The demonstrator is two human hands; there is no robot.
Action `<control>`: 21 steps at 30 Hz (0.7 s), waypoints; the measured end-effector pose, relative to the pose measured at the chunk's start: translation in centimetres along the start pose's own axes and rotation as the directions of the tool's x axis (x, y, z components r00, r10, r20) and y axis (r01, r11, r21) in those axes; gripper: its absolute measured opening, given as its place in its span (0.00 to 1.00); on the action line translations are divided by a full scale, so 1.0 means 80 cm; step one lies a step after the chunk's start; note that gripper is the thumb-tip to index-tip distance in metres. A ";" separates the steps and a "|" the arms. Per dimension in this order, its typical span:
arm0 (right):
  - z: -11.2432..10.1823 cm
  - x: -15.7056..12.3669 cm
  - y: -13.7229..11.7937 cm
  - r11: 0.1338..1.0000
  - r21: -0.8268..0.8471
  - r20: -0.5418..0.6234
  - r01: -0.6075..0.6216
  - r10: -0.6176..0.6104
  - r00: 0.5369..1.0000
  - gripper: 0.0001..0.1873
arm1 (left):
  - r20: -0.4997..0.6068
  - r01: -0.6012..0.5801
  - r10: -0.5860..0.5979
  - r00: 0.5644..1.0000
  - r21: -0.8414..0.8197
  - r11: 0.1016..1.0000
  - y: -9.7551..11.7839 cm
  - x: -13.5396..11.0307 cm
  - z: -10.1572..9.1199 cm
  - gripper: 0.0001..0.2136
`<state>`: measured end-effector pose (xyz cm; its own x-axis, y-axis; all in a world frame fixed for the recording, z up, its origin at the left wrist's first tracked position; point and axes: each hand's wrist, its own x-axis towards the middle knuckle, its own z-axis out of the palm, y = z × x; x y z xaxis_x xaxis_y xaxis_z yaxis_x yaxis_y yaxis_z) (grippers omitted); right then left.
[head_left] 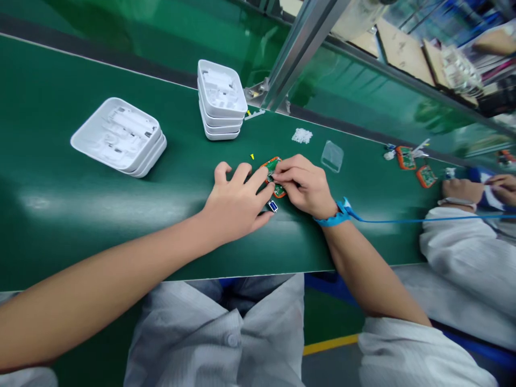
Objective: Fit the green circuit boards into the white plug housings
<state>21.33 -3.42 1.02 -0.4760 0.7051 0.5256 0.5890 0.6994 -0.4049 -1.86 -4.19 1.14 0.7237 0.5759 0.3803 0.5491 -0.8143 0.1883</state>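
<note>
A small green circuit board with an orange edge (279, 191) lies on the bench, partly covered by both hands. My left hand (239, 200) has its fingers spread, with fingertips resting at the board's left side. Over the board, my right hand (305, 184) is closed in a pinch; what its fingertips hold is hidden. A blue wrist strap (334, 219) circles my right wrist. Just below the board, near my left thumb, sits a small part with a dark blue face (273, 206). A tiny yellow piece (252, 156) lies above my left fingers.
Stacked white plastic housings (116, 134) stand at left, and a taller stack (221, 102) at the back. Behind my right hand are small translucent pieces (302, 135) and a clear tray (332, 156). More orange-edged boards (405, 157) lie toward a co-worker's hands (461, 191). A blue cord (403, 220) runs rightward.
</note>
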 end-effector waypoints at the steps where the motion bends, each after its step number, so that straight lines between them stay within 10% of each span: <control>1: -0.001 0.002 0.000 1.000 0.010 0.016 -0.010 0.010 1.000 0.09 | 0.001 -0.002 0.002 1.000 0.005 1.000 0.000 0.000 0.000 0.19; 21: -0.045 0.043 -0.006 0.983 -0.048 0.227 -0.175 0.181 0.957 0.01 | 0.009 -0.009 0.009 1.000 -0.006 1.000 -0.002 -0.001 0.002 0.20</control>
<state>21.75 -1.76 5.71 -0.4971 0.8279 0.2598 0.6938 0.5591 -0.4539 -1.91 -4.11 0.93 0.7322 0.5693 0.3739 0.5403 -0.8197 0.1900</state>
